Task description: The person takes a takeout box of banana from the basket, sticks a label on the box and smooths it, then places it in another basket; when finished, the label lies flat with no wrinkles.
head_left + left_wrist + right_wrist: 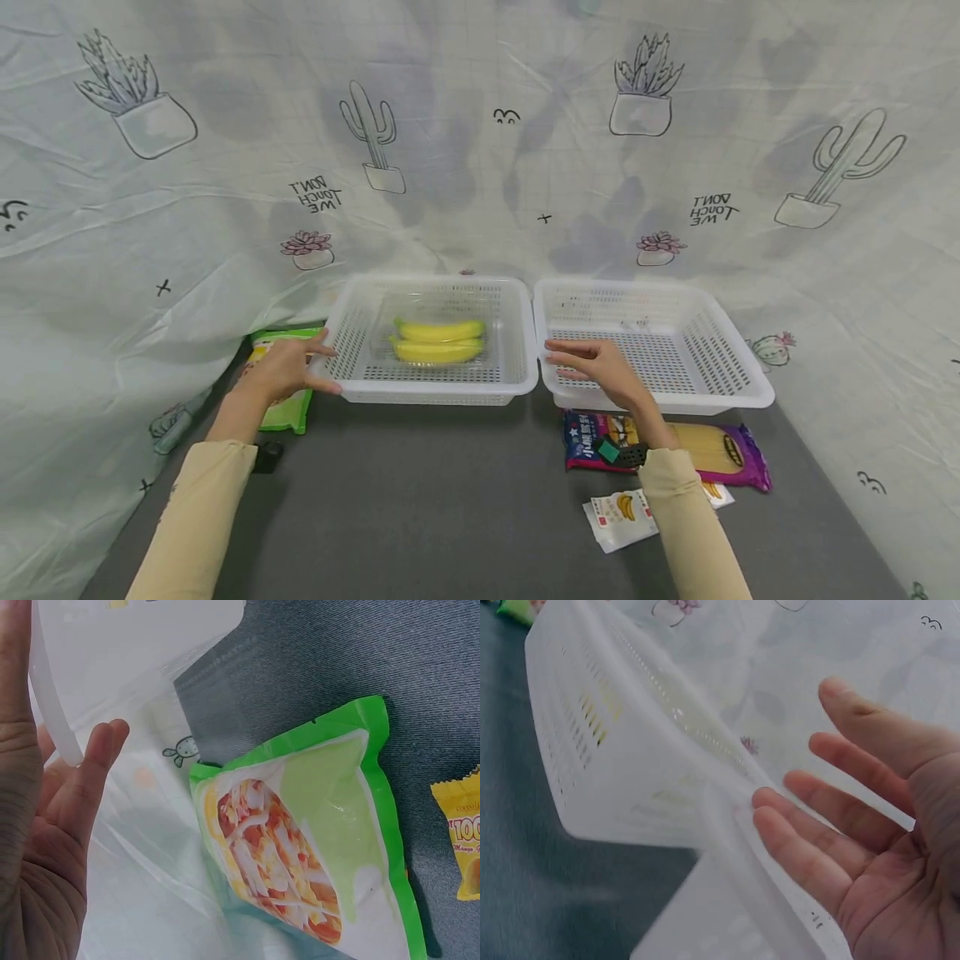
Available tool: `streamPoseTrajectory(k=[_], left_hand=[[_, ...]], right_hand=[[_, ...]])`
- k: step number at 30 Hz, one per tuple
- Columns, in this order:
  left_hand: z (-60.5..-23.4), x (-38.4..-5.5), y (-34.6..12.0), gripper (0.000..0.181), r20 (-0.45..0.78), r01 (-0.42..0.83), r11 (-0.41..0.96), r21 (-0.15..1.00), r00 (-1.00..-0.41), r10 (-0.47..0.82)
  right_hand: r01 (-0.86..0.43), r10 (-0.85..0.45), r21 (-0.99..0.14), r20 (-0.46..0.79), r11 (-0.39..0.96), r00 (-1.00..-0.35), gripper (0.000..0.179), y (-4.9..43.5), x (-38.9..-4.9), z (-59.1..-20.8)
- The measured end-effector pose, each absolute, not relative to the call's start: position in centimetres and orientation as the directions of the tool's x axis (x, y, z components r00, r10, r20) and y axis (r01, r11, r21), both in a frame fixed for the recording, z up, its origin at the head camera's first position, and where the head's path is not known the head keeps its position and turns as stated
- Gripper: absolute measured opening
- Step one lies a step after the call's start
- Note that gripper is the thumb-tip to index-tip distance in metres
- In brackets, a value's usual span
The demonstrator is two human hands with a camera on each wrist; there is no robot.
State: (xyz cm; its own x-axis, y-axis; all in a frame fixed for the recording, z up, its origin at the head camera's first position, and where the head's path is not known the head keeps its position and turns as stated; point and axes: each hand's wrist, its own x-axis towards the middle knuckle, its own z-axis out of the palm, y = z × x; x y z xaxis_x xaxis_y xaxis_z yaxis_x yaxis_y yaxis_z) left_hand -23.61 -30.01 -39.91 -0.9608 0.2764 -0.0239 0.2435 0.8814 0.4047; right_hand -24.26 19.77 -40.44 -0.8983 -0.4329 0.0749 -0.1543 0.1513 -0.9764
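A white perforated basket [433, 397] stands at the back with two yellow bananas [438, 350] in a clear plastic pack inside it. My left hand [283, 367] is at this basket's left end, thumb and fingers spread apart at the rim. In the left wrist view the basket's rim [56, 712] crosses in front of some fingers. My right hand [600, 367] hovers over the left edge of a second white basket [660, 404], holding nothing. Its fingers are relaxed and apart in the right wrist view, with the fingertips near the adjoining rims.
A green food bag [296, 412] lies beside the left basket, with a small yellow packet [466, 836] near it. In front of the right basket lie a noodle package [705, 446] and white packets with banana pictures [622, 521]. A printed curtain [480, 167] hangs behind.
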Motion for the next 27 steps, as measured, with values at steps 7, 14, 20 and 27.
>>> streamPoseTrajectory(k=[7,14,20,27], left_hand=[[-39.8,-23.4,-29.7,0.083,-0.011,0.248,0.89,0.383,-0.962,0.273],[-39.8,-23.4,-29.5,0.081,-0.015,0.242,0.882,0.405,-0.962,0.271],[-39.8,-23.3,-29.6,0.082,-0.018,0.227,0.877,0.424,-0.966,0.259],[-39.8,-23.4,-29.5,0.08,-0.025,0.227,0.878,0.422,-0.965,0.261]], right_hand=[[-0.059,-0.439,-0.991,-0.001,0.123,-0.898,0.043,17.9,-25.3,-40.5],[0.011,-0.39,-0.994,-0.053,0.109,-0.919,0.05,16.0,-25.8,-40.4],[0.053,-0.354,-0.992,-0.089,0.111,-0.931,0.05,14.2,-26.2,-39.8],[0.168,-0.292,-0.985,-0.175,0.049,-0.94,0.051,12.4,-27.1,-39.0]])
